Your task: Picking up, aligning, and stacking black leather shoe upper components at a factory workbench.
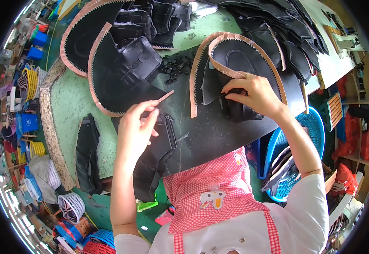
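My left hand (134,127) pinches the near edge of a curved black leather piece (104,70), close to the end of its tan border strip (166,96). A stitched, buckled black leather part (141,60) lies over that piece. On the right, my right hand (258,95) has its thumb and fingers closed on a dark, folded leather piece (239,108). Beside its fingertips loops the tan, zigzag-stitched edge of another curved black piece (235,57). What lies under my right palm is hidden.
Small black parts (177,65) form a heap between the curved pieces. Stacked black leather pieces (273,29) cover the back right. Folded black pieces (88,152) lie near the left edge of the green table (66,120). A blue basket (315,122) stands right, below table level.
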Available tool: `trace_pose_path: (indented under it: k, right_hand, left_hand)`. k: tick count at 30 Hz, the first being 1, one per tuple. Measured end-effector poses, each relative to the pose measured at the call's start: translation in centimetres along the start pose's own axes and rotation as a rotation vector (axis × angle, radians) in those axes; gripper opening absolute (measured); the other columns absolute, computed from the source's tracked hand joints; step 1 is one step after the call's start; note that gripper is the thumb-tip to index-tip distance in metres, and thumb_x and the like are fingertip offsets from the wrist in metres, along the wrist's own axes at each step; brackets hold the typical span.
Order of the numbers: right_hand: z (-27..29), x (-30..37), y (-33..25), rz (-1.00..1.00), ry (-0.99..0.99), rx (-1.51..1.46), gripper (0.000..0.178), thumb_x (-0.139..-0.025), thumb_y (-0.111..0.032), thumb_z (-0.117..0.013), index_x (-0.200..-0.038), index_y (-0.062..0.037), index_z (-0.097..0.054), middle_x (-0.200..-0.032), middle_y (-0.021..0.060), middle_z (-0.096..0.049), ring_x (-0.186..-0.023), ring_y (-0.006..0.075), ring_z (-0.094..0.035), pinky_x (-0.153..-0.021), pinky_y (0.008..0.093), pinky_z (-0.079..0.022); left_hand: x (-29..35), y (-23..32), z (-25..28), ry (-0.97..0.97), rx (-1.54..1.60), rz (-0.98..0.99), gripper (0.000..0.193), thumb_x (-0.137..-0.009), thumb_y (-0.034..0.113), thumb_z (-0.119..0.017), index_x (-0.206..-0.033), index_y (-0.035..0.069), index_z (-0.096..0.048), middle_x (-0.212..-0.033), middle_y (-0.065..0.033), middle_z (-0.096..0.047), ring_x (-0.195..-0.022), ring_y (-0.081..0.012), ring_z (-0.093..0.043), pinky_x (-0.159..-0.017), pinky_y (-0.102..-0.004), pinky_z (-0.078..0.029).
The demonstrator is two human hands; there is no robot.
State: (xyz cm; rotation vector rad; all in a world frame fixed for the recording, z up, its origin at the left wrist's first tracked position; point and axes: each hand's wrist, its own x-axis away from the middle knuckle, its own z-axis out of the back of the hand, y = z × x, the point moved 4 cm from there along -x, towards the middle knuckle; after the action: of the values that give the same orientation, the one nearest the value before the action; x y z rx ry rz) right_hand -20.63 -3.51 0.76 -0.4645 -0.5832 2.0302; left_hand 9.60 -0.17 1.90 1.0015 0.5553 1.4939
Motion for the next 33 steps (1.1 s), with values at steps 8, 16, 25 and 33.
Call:
trace_pose_path:
  k: [8,16,25,33]
  right_hand:
    - [-0.2,-0.7,-0.4,-0.062,-0.043,0.006,0.014,-0.086,-0.024,-0.073,-0.096,-0.0139,-0.072,-0.099,0.006,-0.07,-0.087,0.0255,-0.068,-0.077,0.0364,-0.054]
    - [0.2,-0.7,-1.6,-0.033,-0.034,-0.124,0.015,-0.085,-0.012,-0.073,-0.096,-0.0036,-0.067,-0.097,0.0112,-0.066,-0.087,0.0263,-0.065,-0.078,0.0353,-0.052]
    - [-0.7,0.0,-2.3,-0.178,-0.133,-0.35,0.017,-0.089,-0.016,-0.07,-0.098,-0.0015,-0.066,-0.097,0.0119,-0.063,-0.09,0.0262,-0.063,-0.079,0.0358,-0.05]
    - [-0.8,-0.3,-2.2,-0.146,-0.161,-0.313,0.019,-0.091,-0.02,-0.067,-0.099,-0.0034,-0.065,-0.098,0.0128,-0.064,-0.094,0.0305,-0.063,-0.083,0.0391,-0.05]
  left_hand:
    - [-0.8,-3.6,-1.1,-0.176,0.024,0.039,0.022,-0.096,0.018,-0.066,-0.112,0.003,-0.069,-0.088,-0.0055,-0.069,-0.057,-0.0107,-0.066,-0.043,-0.0211,-0.048]
    - [-1.9,3.2,-5.5,-0.316,0.514,-0.083,0.019,-0.101,0.015,-0.059,-0.109,-0.002,-0.063,-0.089,-0.0066,-0.065,-0.062,-0.0149,-0.07,-0.053,-0.0228,-0.056]
    - [-5.2,1.6,-8.1,-0.435,0.618,0.03,0.024,-0.098,0.017,-0.065,-0.111,-0.002,-0.065,-0.093,-0.0064,-0.066,-0.067,-0.0165,-0.071,-0.062,-0.0254,-0.059]
    - [-5.8,1.2,-7.9,-0.521,0.57,0.037,0.027,-0.096,0.021,-0.068,-0.115,0.001,-0.069,-0.096,-0.0049,-0.069,-0.068,-0.0133,-0.07,-0.065,-0.024,-0.059]
